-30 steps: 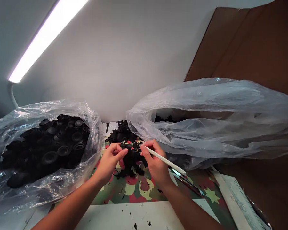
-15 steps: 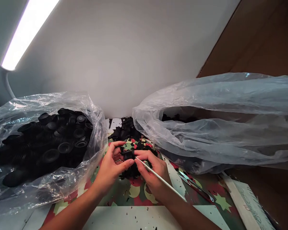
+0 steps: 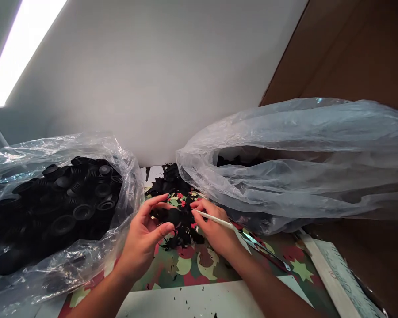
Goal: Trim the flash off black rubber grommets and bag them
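Observation:
My left hand [image 3: 146, 234] curves its thumb and fingers round a dark black rubber bellows [image 3: 173, 215], whose outline merges with the black scraps behind it. To its right, my right hand [image 3: 215, 227] pinches a thin white stick [image 3: 214, 217] between thumb and fingers. The stick's tip points left and stands apart from the rubber piece. Under and beyond both hands lies a pile of black rubber scraps [image 3: 182, 238].
At the left a clear plastic bag [image 3: 132, 176] holds many black ribbed rubber pieces [image 3: 82, 212]. Another plastic bag [image 3: 285, 176] spreads out at the right, before a cardboard sheet [image 3: 338, 57]. Scissors [image 3: 265, 249] lie on the patterned cloth [image 3: 185, 278]. A lamp [image 3: 23, 48] shines at upper left.
The stick has come away from the black bellows as my right hand drew off to the right. My left hand has shifted slightly left, and the whole view has swung a little.

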`<state>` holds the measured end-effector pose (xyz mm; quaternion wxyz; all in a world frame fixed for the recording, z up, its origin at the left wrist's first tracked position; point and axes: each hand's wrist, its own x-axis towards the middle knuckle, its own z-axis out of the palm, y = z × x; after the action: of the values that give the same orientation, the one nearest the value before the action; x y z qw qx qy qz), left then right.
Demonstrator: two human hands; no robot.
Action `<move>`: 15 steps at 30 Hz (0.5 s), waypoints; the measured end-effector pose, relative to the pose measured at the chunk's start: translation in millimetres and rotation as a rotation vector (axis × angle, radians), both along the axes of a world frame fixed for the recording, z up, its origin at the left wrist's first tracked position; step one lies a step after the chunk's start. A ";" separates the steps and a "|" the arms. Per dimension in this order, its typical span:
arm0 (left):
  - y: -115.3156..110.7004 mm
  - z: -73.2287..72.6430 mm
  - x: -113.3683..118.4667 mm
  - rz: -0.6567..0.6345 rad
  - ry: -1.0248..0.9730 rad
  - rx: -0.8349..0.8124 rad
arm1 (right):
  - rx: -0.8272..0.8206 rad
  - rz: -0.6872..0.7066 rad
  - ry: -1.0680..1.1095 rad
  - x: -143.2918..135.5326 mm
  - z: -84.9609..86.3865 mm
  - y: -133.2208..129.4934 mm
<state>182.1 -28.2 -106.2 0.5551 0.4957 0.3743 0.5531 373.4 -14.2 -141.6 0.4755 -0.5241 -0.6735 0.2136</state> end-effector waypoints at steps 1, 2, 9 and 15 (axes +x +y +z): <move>1.4 -0.6 -0.6 -0.022 -0.025 -0.039 | 0.015 0.013 0.014 0.9 1.5 0.8; 2.5 -1.5 -1.0 -0.036 -0.037 -0.073 | 0.040 0.015 0.034 0.8 3.4 0.5; 0.8 -4.9 -5.4 0.003 0.143 -0.082 | -0.021 0.000 0.235 -3.3 10.9 -11.5; -0.3 -3.9 -9.9 0.137 0.527 0.158 | -0.069 0.264 0.263 -10.6 10.1 -21.0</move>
<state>172.2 -28.5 -110.1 0.3597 0.6377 0.4942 0.4688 362.8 -35.2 -131.5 0.5092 -0.4148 -0.6606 0.3637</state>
